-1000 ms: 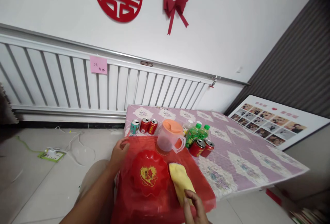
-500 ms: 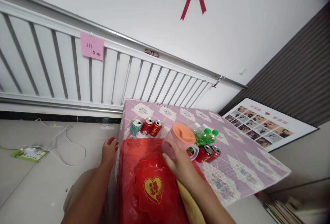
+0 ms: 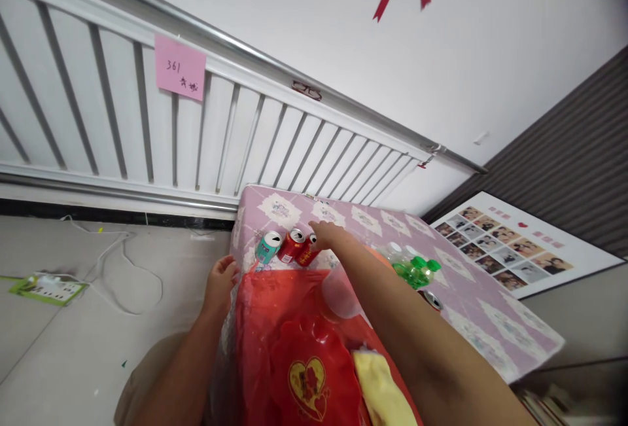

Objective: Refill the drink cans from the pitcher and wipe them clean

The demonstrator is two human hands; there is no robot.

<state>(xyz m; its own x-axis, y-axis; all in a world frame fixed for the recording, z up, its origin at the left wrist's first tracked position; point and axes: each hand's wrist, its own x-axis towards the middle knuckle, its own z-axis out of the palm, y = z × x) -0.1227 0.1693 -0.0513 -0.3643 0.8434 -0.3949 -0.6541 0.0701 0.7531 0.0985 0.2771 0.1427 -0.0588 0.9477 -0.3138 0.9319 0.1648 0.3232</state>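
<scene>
My right hand (image 3: 326,236) reaches over the table to a red drink can (image 3: 307,254), its fingers stretched past the can's top; the arm hides part of the grip. Left of that can stand another red can (image 3: 293,247) and a teal can (image 3: 268,247), both opened. My left hand (image 3: 222,281) hovers empty beside the table's left edge, fingers loosely bent and apart. Under my right forearm stands a translucent pitcher (image 3: 339,292), its orange lid mostly hidden. Nearer me, a red scalloped tray (image 3: 314,373) with a gold heart lies on red plastic (image 3: 260,308).
A yellow cloth (image 3: 383,390) lies right of the tray. Green-capped bottles (image 3: 417,272) and another can (image 3: 432,301) stand beyond my right forearm on the patterned tablecloth (image 3: 366,218). A white radiator (image 3: 220,131) runs behind; a power strip (image 3: 46,287) lies on the floor.
My right hand has left the pitcher and moved forward and left to the red can. My left hand stays beside the table edge. The view has shifted slightly.
</scene>
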